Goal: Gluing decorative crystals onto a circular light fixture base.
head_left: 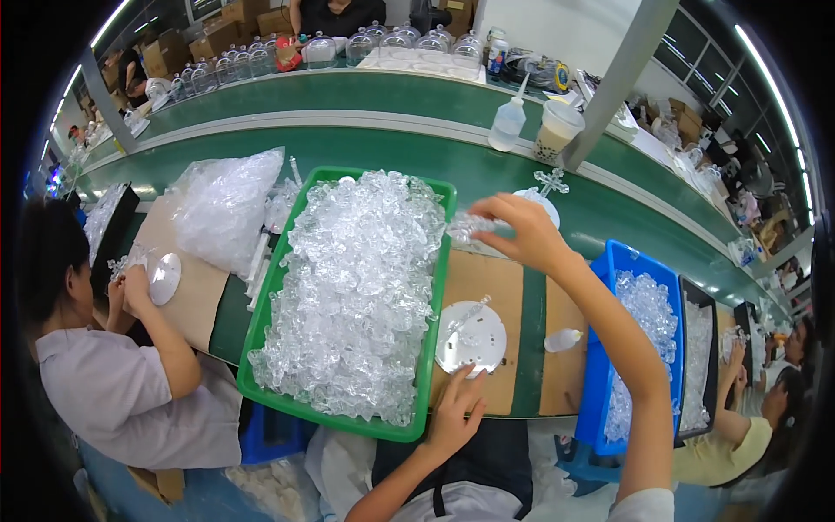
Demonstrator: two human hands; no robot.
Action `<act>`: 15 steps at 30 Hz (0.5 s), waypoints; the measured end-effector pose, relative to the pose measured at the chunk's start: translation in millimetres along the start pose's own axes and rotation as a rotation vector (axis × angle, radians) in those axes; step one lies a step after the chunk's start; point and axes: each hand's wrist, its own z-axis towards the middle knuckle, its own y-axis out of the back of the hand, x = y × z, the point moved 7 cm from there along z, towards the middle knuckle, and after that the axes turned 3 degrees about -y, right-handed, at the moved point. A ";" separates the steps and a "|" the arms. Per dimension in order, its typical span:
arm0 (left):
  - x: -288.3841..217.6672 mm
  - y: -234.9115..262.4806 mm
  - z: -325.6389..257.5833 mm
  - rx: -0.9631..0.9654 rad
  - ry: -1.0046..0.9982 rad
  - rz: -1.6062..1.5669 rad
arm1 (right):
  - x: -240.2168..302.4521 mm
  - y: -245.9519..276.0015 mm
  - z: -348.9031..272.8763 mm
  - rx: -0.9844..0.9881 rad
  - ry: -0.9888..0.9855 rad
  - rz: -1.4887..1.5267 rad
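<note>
My right hand (526, 230) is raised beside the far right corner of the green tray (248, 348), its fingers closed on a clear plastic piece (470, 228). The tray is heaped with small clear plastic parts (365, 287). In front of me, a white round disc (491, 346) lies on a cardboard sheet (500, 283), with a slim clear part (472, 315) on it. My left hand (457, 411) rests at the disc's near edge, fingers spread and holding nothing. Beyond my right hand, a clear cross-shaped piece (551, 181) lies by another white disc (541, 207).
A small dropper bottle (564, 339) and a blue bin (609, 261) of clear parts are at right. Farther back stand a squeeze bottle (507, 122) and a plastic cup (557, 130). A plastic bag (226, 209) lies left. Co-workers sit on both sides.
</note>
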 end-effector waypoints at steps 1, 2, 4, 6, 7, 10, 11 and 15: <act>-8.4 3.5 5.8 -0.037 0.065 -0.160 | -2.3 3.5 -11.5 -0.002 -0.104 0.180; -7.5 4.5 14.6 -0.040 0.065 -0.166 | -4.8 3.3 -19.6 -0.004 -0.207 0.362; -15.0 7.6 29.9 -0.152 0.047 -0.136 | -7.9 -8.3 -31.8 -0.001 -0.291 0.337; -10.6 4.6 41.3 -0.160 0.061 -0.217 | -24.7 -32.0 -24.6 -0.031 -0.419 0.475; -12.7 6.1 42.6 -0.152 0.051 -0.209 | -29.2 -38.0 -18.8 -0.091 -0.458 0.530; -12.1 9.8 29.9 -0.142 0.066 -0.184 | 0.6 -44.9 14.4 -0.163 -0.096 0.166; -11.3 10.0 24.9 -0.138 0.060 -0.157 | 1.1 -60.8 20.3 0.041 -0.174 0.106; -15.9 7.4 6.8 -0.090 0.052 -0.116 | 24.5 -57.3 40.9 -0.057 0.125 -0.243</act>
